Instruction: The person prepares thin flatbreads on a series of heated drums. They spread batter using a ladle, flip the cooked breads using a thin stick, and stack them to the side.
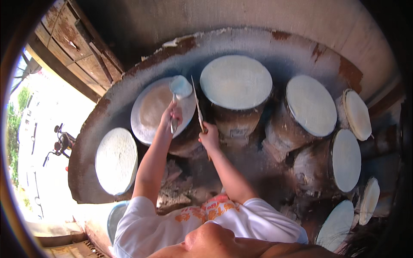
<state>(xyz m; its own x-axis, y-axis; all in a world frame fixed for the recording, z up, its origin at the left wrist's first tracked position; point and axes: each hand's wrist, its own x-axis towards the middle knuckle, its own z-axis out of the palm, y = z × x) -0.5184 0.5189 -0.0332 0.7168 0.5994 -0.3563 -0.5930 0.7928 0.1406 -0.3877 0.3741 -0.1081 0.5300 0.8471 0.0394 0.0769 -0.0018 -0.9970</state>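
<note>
Fingers (pixel 177 115) hold one ladle (pixel 181 87), one spatula (pixel 197 101), among eight griddles (pixel 187 111)

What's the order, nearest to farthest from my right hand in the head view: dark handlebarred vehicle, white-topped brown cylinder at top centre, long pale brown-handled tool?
1. Brown-handled tool: held in your right hand.
2. White-topped cylinder: ahead, slightly right.
3. Dark vehicle: outside, far left.

Bright daylight (pixel 47 120) fills the left side, with greenery (pixel 13 142) outside, and a brownish wall (pixel 275 15) stands ahead.
</note>
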